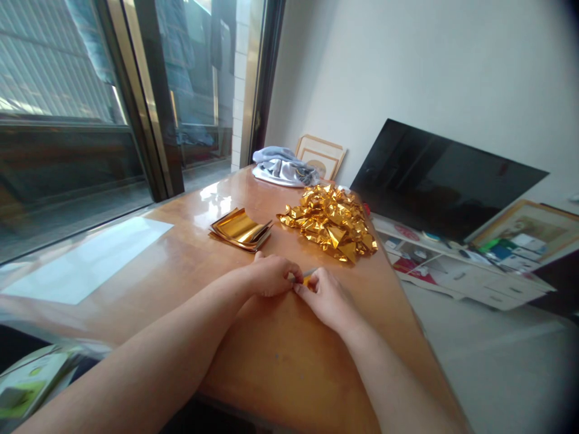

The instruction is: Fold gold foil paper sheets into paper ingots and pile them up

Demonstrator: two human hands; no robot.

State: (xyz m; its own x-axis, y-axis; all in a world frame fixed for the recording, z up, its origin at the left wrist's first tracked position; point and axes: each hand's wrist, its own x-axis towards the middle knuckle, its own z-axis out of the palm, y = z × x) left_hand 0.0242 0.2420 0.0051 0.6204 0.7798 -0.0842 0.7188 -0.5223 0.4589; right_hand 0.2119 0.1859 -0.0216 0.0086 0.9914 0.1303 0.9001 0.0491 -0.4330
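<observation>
Head view: a wooden table [280, 361] is shown, with a heap of crumpled gold foil [332, 228] and a stack of flat gold sheets [240, 229] beyond the hands. A small foil piece [306, 277] is pinched between left hand [271, 274] and right hand [326, 298], fingers closed on it. Folding appears underway; a firm crease seems needed next.

We see a glossy orange-brown wooden table [190, 259], and at its far end a crumpled grey cloth [283, 166] lies in front of a light wooden picture frame [322, 155] leaning on the white wall. To the right, a large black flat screen [438, 181] tilts against that wall. On the left we have a sliding glass window with a dark frame [154, 102], and near it a white sheet [85, 259].
</observation>
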